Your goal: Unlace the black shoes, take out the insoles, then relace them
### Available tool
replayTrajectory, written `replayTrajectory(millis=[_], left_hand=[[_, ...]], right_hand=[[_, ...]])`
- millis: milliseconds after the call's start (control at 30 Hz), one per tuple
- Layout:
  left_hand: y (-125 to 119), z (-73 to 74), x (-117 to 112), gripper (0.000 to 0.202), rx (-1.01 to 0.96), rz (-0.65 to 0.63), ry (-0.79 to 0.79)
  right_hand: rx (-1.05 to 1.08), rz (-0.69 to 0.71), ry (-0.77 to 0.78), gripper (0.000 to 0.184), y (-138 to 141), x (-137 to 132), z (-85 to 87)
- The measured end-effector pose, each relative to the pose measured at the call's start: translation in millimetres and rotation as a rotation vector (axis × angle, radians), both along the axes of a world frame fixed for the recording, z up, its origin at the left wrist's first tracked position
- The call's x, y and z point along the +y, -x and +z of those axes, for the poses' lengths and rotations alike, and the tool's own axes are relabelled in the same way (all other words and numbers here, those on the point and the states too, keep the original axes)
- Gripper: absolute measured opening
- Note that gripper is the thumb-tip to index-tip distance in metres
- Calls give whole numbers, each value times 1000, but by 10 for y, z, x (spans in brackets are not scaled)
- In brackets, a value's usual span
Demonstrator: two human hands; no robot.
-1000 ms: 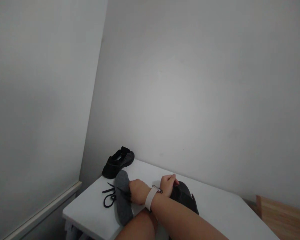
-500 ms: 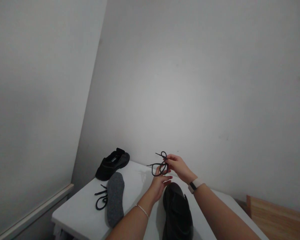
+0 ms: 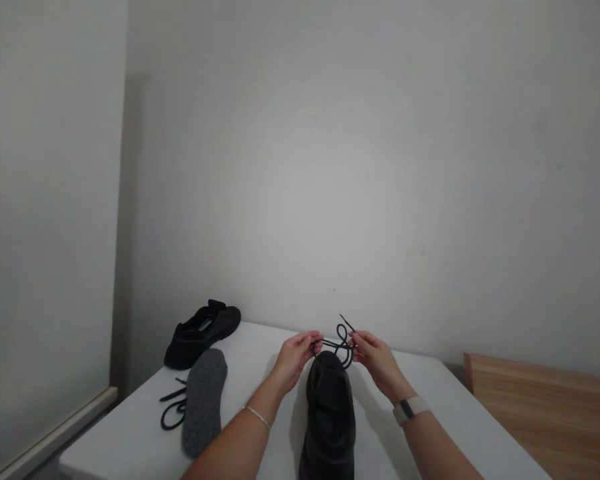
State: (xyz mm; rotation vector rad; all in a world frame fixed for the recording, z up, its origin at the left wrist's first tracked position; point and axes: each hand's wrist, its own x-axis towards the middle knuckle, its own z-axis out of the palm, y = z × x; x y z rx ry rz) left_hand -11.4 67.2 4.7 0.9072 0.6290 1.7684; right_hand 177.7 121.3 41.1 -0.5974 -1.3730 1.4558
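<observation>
A: Closest to us, the near shoe (image 3: 330, 413) sits on the tabletop (image 3: 430, 383), toe pointing away. To its left lies a grey piece (image 3: 204, 403), shaped like a sole, with a second lace (image 3: 173, 403) looped just beside it.

B: And up around the toe, there's the action! The left hand (image 3: 293, 360) pinches strands of a black lace (image 3: 344, 346), while the right hand (image 3: 375, 357) grips its looped bunch, one tip poking upward.

A: Does that lace touch the toe?

B: Can't tell; the two overlap from up here.

A: So what makes for tidy handling?

B: My call: a light fingertip pinch on both sides, loops spread open, and a good look at which strand crosses which before any pulling. A hard tug on crossed loops could cinch a knot. It looks floppy, so a short span between the fingers should behave better.

A: Any containers?

B: Just the shoes' own hollows. The near shoe's opening is dark, too dim to say what's inside. Farther back, at the tabletop's left rear, the far shoe (image 3: 200, 337) shows a pale patch in its opening, label or lining, I can't tell. Behind it, the wall (image 3: 300, 167).
</observation>
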Motion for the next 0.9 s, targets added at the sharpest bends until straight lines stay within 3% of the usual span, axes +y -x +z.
replayTrajectory(millis=[100,233,400,567,733,900], left_hand=[[31,-12,7,26,43,39,24],[133,-21,51,18,-7,199,9],[375,-50,137,23,-113,529,-84],[631,-82,150,18,-120,876,-134],[711,-46,100,12,-174,947,-170],[682,44,41,8,-89,1008,-161]], right_hand=[[85,-66,54,34,-104,70,-125],[276,-186,96,33,-265,234,-202],[450,-493,145,22,-587,501,-256],[558,-660,128,9,-919,681,-292],[565,-780,56,11,-1002,710,-326],[453,-824,-52,36,-901,586,-256]])
